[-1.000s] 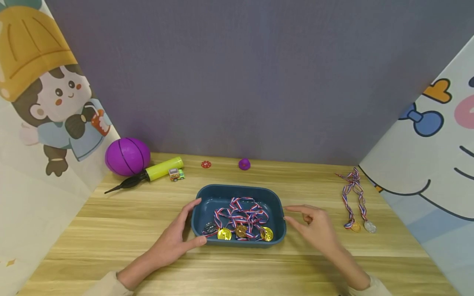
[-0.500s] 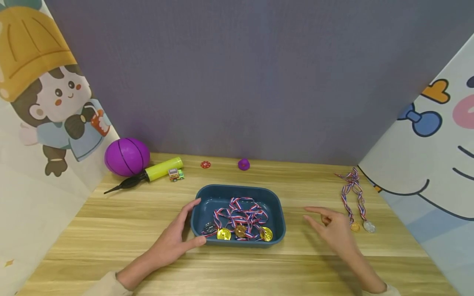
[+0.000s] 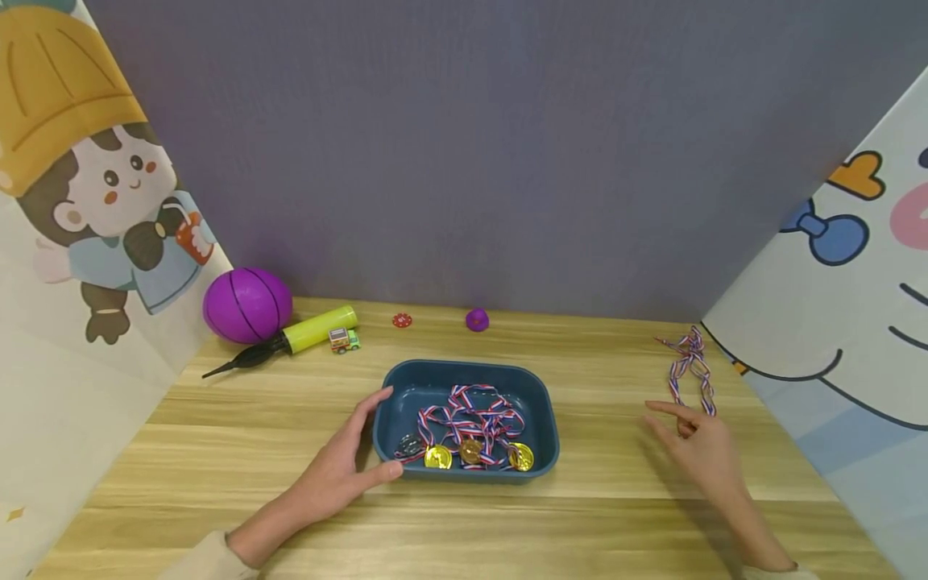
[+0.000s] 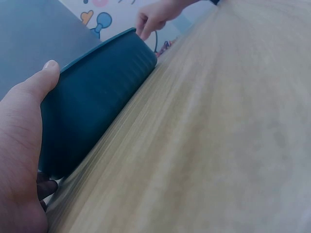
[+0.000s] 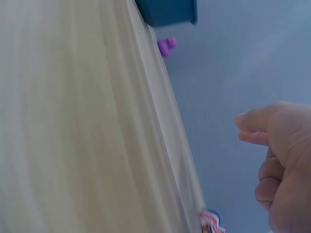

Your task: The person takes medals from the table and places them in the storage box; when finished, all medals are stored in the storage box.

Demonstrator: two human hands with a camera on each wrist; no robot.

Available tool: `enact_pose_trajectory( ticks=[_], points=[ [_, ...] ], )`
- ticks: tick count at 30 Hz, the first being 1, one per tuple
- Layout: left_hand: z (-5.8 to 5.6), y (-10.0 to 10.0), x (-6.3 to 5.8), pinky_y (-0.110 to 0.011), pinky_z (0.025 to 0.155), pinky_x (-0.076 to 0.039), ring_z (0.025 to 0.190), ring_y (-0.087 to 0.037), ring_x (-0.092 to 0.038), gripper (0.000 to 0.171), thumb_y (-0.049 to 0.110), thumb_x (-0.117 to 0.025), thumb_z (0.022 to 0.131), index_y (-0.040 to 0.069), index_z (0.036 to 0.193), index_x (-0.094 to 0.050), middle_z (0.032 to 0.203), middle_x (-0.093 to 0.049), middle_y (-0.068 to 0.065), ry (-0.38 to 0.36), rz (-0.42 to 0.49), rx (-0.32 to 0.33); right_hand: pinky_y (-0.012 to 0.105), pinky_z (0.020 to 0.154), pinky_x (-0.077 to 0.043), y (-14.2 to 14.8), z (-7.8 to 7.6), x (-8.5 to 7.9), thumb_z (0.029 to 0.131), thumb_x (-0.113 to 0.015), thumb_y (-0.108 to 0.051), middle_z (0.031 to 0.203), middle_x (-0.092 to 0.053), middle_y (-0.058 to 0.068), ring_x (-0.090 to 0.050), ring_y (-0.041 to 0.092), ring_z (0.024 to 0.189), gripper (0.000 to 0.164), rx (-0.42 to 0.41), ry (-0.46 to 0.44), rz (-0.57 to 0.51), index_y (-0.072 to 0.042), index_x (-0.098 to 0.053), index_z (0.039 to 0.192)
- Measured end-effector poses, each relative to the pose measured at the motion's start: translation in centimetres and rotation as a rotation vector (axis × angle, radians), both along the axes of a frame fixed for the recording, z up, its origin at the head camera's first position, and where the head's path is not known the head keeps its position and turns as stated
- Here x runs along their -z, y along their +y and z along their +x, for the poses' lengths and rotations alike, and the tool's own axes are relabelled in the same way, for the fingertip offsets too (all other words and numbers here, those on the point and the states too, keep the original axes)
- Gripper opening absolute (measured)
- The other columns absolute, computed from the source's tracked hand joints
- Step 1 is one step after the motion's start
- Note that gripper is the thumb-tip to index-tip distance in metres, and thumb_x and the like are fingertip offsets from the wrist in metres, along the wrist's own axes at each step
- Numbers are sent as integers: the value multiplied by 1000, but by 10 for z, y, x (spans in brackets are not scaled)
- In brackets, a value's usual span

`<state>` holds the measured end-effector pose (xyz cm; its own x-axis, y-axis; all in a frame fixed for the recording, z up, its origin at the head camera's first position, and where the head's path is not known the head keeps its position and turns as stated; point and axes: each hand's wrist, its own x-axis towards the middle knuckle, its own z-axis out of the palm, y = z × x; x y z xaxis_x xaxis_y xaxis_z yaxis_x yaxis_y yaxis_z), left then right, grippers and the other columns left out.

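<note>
- Dark blue rectangular bin [image 3: 471,475], lower middle of the head view, flat on the wood-grain tabletop [image 3: 507,532], open side up; its long axis runs left to right, right end dipping a touch lower in the frame
- Inside it, along the near wall, a dark silvery medal [image 3: 410,445], a gold medal [image 3: 438,457], a bronze-coloured medal [image 3: 471,451] and, rightmost, a second gold medal [image 3: 521,457], with tangled striped ribbons [image 3: 500,419] above them
- Left hand [image 3: 333,471] holds the bin's left end, thumb and index finger spread wide, thumb over the near rim, index at the far left corner
- Right hand [image 3: 706,459], lower right, holds nothing: thumb and index stretched out with a slim gap between the tips, other fingers curled
- Two medal ribbons [image 3: 696,345] run down the right side, lower ends hidden behind that hand
- Upper left of the tabletop: purple ball [image 3: 248,306], yellow-green hand pump [image 3: 319,330], toy truck [image 3: 344,340]
- Top centre: red chip [image 3: 402,321], small purple toy [image 3: 477,320]
</note>
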<state>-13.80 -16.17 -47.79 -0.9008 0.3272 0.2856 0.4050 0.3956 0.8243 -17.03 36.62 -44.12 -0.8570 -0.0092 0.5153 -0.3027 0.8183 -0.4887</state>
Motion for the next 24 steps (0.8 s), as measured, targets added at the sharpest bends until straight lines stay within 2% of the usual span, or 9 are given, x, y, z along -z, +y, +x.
enact_pose_trajectory(
  ticks=[11, 18, 24],
  points=[
    [0, -1, 1, -65, 124, -36, 153, -45, -49, 103, 28, -90, 95, 29, 175, -26, 167, -50, -20, 8, -3, 1, 20, 36, -19, 43, -2, 7, 89, -92, -7, 55, -26, -15, -15, -5, 48, 26, 124, -4, 6, 1, -85, 113],
    [0, -1, 1, -41, 128, -37, 153, -42, -50, 101, 26, -89, 96, 27, 175, -27, 166, -51, -17, -3, 1, 5, 22, 37, -20, 70, 0, 10, 91, -91, -13, 53, -31, -11, -19, -1, 48, 28, 202, -22, 36, 3, -83, 114],
    [0, -1, 1, -47, 128, -36, 153, -43, -49, 101, 26, -89, 95, 27, 175, -27, 166, -51, -18, -1, -3, 1, 23, 38, -22, 87, 3, 15, 91, -91, -15, 54, -35, -8, -23, 3, 48, 32, 222, -56, 118, 1, -83, 118]
  ],
)
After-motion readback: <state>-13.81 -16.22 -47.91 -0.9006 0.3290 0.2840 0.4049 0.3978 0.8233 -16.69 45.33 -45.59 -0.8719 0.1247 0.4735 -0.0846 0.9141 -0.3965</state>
